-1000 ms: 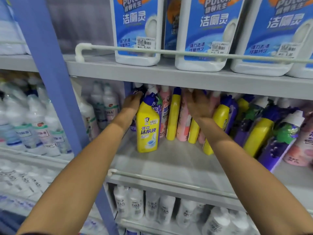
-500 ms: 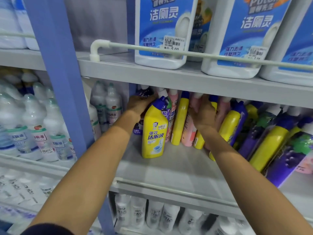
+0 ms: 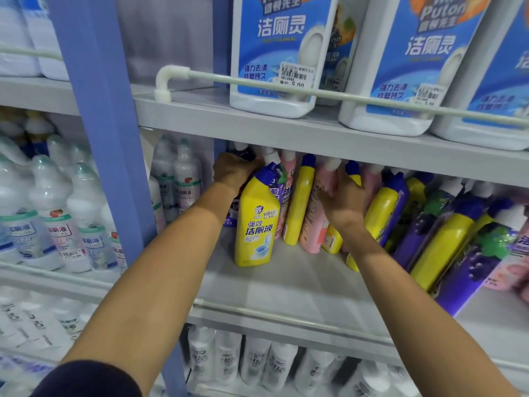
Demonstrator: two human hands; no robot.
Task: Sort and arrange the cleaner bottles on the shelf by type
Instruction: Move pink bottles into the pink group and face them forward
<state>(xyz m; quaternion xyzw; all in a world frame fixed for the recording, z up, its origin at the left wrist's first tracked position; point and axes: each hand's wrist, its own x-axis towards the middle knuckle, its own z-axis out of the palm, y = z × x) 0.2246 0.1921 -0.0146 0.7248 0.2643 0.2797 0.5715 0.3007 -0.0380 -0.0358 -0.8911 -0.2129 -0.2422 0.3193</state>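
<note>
On the middle shelf [image 3: 286, 285] stand mixed cleaner bottles. A yellow bottle with a blue cap [image 3: 254, 222] stands upright at the front left. My left hand [image 3: 233, 171] reaches behind it and grips a dark purple bottle [image 3: 243, 154] at the back left. My right hand [image 3: 342, 200] curls round a pink bottle [image 3: 313, 224] that leans among a second yellow bottle [image 3: 299, 202] and others. To the right, several yellow and purple bottles [image 3: 446, 239] lean over leftwards.
Large white-and-blue bottles [image 3: 279, 53] stand on the shelf above behind a white rail [image 3: 315, 91]. A blue upright post [image 3: 97, 124] divides off clear bottles [image 3: 57, 213] on the left. White bottles [image 3: 257, 359] fill the shelf below.
The view has shifted, so the shelf sits further right in the frame. Both hands stay on the bottles at the back; the right hand has closed more round the pink bottle.
</note>
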